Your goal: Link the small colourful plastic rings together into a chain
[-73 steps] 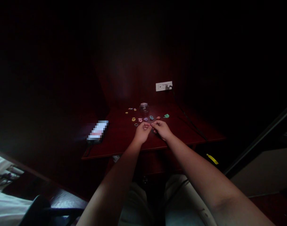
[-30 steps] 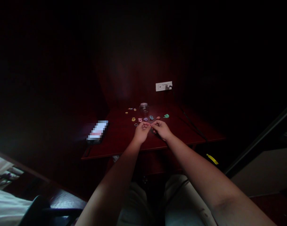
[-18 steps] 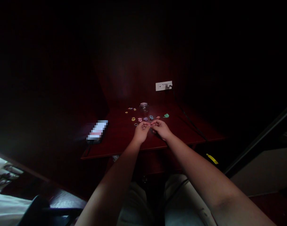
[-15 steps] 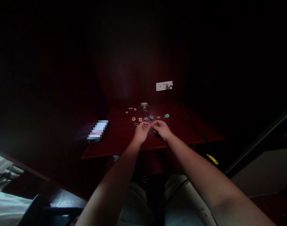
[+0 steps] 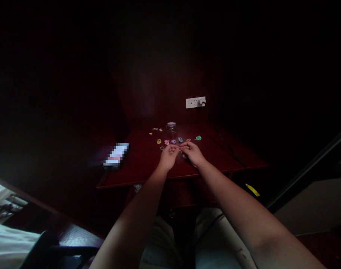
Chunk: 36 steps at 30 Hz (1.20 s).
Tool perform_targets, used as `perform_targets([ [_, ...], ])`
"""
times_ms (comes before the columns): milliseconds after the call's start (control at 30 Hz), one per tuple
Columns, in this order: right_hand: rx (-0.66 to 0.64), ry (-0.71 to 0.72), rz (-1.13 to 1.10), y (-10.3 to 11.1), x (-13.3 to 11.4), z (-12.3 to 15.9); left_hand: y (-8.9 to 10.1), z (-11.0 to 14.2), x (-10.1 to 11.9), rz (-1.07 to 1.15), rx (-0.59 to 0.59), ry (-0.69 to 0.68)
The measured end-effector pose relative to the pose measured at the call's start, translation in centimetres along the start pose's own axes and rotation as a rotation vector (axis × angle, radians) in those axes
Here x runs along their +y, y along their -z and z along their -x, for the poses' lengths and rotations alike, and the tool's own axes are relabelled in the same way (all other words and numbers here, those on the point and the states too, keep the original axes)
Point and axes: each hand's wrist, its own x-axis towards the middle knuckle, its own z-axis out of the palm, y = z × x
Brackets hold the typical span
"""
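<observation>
My left hand point(image 5: 168, 157) and my right hand point(image 5: 193, 154) meet fingertip to fingertip above the table. Both are closed in a pinch on what looks like a small pink hair tie point(image 5: 179, 148), mostly hidden by the fingers. Just beyond them runs a row of little hair-tie piles: yellow point(image 5: 159, 141), pink point(image 5: 167, 142), purple point(image 5: 173, 142), blue point(image 5: 180, 139), orange-red point(image 5: 188, 140) and green point(image 5: 198, 138). A single pale purple hair tie point(image 5: 162, 148) lies left of my left hand. Behind the row stands a clear jar point(image 5: 171, 129) with a pinkish lid.
Several loose hair ties point(image 5: 155, 129) lie at the back left of the dark red table point(image 5: 142, 164). A lit phone point(image 5: 116, 155) rests on the left side. A wall socket point(image 5: 195, 102) holds a plug, whose black cable point(image 5: 229, 144) crosses the right side.
The hands stay in almost the same place, still fingertip to fingertip. My right fingers have shifted slightly, and less of the pink hair tie shows between them.
</observation>
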Motion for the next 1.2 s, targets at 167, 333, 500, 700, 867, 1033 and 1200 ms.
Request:
perform_targets([
  [167,-0.008,-0.004,-0.004,-0.03,-0.01,0.04,-0.02,0.04,0.07,0.005,-0.008,-0.004],
  [333,-0.009,-0.02,0.002,-0.06,-0.04,0.12,0.0,-0.12,-0.28,-0.001,-0.008,-0.005],
  [500,-0.009,-0.028,0.001,-0.03,-0.02,0.07,0.01,-0.22,-0.52,-0.003,-0.005,-0.007],
  [700,-0.006,-0.018,-0.005,-0.05,0.02,0.01,-0.02,-0.19,-0.44,-0.004,0.002,0.001],
  [867,0.001,-0.015,-0.013,-0.12,-0.08,0.06,0.0,-0.25,-0.59,-0.003,0.008,0.004],
  [1033,-0.009,-0.02,-0.011,-0.2,-0.32,0.2,0.09,-0.3,-0.69,-0.014,0.009,-0.001],
  [1200,-0.02,-0.024,-0.013,-0.23,-0.34,0.23,0.07,-0.29,-0.65,-0.019,0.011,-0.007],
])
